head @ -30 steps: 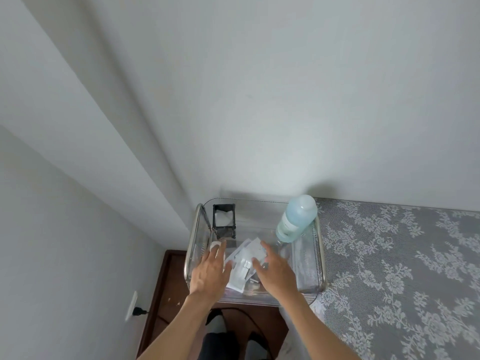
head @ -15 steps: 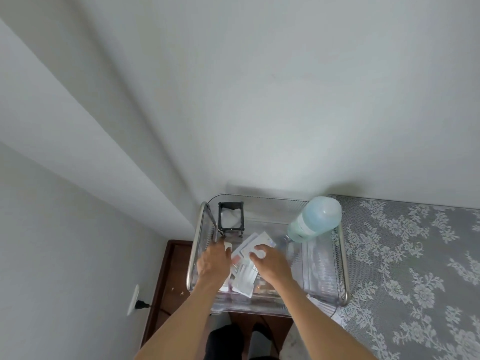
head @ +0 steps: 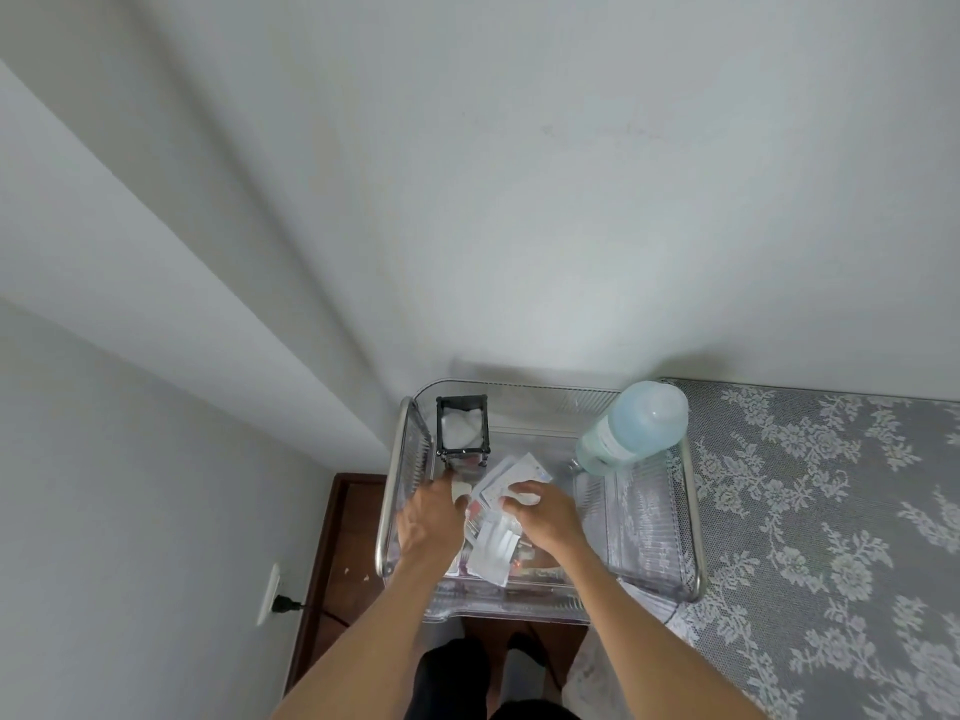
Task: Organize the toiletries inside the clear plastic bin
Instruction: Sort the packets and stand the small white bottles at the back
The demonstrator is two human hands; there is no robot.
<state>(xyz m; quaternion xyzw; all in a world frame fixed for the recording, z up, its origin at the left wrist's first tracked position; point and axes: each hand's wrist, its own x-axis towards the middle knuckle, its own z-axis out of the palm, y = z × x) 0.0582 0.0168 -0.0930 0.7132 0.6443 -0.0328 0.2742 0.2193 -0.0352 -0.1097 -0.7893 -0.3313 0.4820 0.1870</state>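
The clear plastic bin [head: 644, 543] with metal side handles stands against the wall. Inside it, a black-framed holder [head: 462, 426] with white pads stands at the back left. A pale blue bottle [head: 631, 428] leans in the back right corner. Several white sachets and packets [head: 506, 485] lie in a loose pile on the bin floor. My left hand [head: 428, 522] reaches into the pile, its fingers curled around a small white packet. My right hand [head: 545, 511] presses on the packets, fingers closed on one of them.
The bin sits at the left end of a surface covered with a grey lace-patterned cloth [head: 831, 511]. Left of it is a dark wooden floor strip [head: 332, 563] and a wall socket with a black plug [head: 278, 602]. My legs show below.
Both hands have pushed deeper into the bin and closed on the packets. The camera has shifted, so the bin sits further right and lower in view.
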